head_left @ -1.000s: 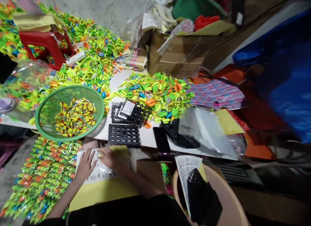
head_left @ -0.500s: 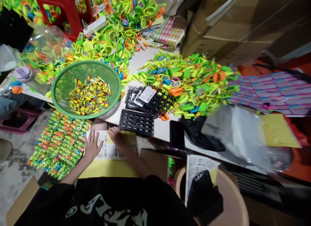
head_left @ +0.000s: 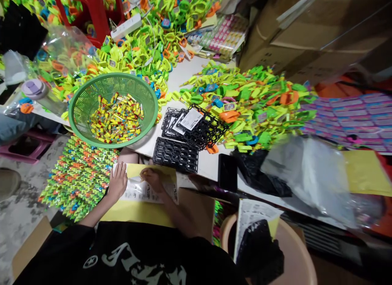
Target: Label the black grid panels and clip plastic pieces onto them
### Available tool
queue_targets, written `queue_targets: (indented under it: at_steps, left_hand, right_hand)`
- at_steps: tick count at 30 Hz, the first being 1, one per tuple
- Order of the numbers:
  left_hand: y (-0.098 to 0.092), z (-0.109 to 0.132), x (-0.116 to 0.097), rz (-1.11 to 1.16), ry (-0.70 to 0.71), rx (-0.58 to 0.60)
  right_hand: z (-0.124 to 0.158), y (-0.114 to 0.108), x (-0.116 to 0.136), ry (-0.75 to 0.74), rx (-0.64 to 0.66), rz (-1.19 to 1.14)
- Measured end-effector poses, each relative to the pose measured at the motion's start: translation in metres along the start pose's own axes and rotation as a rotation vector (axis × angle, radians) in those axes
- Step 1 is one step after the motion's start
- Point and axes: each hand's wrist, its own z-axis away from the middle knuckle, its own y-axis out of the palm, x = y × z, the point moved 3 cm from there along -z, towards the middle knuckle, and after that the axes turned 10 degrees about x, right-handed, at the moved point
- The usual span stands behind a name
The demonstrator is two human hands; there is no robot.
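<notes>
A yellow backing sheet [head_left: 134, 209] with white printed label paper [head_left: 137, 194] on it lies in front of my body, below the table edge. My left hand [head_left: 118, 182] rests flat on its left edge, fingers stretched out. The fingers of my right hand [head_left: 151, 179] are pinched at the upper part of the white paper, which looks lifted there. Bare yellow backing shows above it. Just beyond the sheet, a black plastic grid tray [head_left: 175, 154] sits on the table edge. More black trays [head_left: 208, 128] with white labels [head_left: 191, 119] are stacked behind it.
A green basket [head_left: 75, 109] of small yellow pieces stands at left. Heaps of bright plastic toy watches [head_left: 245, 101] cover much of the table. A black phone [head_left: 227, 172] lies on the edge. Clear bags [head_left: 312, 170] are at right, a beige tub [head_left: 300, 252] below.
My right hand has moved down and slightly right from the sheet's top edge, drawing the white paper with it. More yellow backing shows at the top. My left hand stays flat.
</notes>
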Motion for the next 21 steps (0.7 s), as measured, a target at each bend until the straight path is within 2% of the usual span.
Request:
queue_targets:
  at_steps: [3, 6, 9, 12, 14, 17, 19, 21]
  left_hand:
    - [0.000, 0.000, 0.004, 0.041, -0.011, 0.002]
    - [-0.011, 0.000, 0.000, 0.097, 0.016, -0.003]
    - [-0.041, -0.001, -0.022, 0.216, 0.123, -0.042]
    - [-0.074, -0.007, -0.057, 0.382, 0.230, -0.054]
    - [-0.085, -0.016, -0.081, 0.517, 0.240, 0.049]
    - [-0.084, -0.032, -0.108, 0.751, 0.199, 0.261]
    - [-0.078, -0.043, -0.120, 0.848, 0.234, 0.322]
    - [-0.074, -0.053, -0.127, 0.895, 0.292, 0.330]
  right_hand:
    - [0.013, -0.011, 0.021, 0.025, -0.008, -0.189]
    - [0.022, -0.030, 0.047, 0.039, 0.027, -0.261]
    - [0.019, -0.054, 0.070, 0.029, 0.006, -0.231]
    - [0.009, -0.078, 0.084, 0.003, -0.115, -0.160]
    - [0.001, -0.090, 0.087, -0.002, -0.185, -0.132]
    - [-0.006, -0.100, 0.085, -0.033, -0.254, -0.114]
    - [-0.009, -0.105, 0.082, -0.060, -0.292, -0.100]
    - [-0.012, -0.112, 0.077, -0.072, -0.346, -0.076]
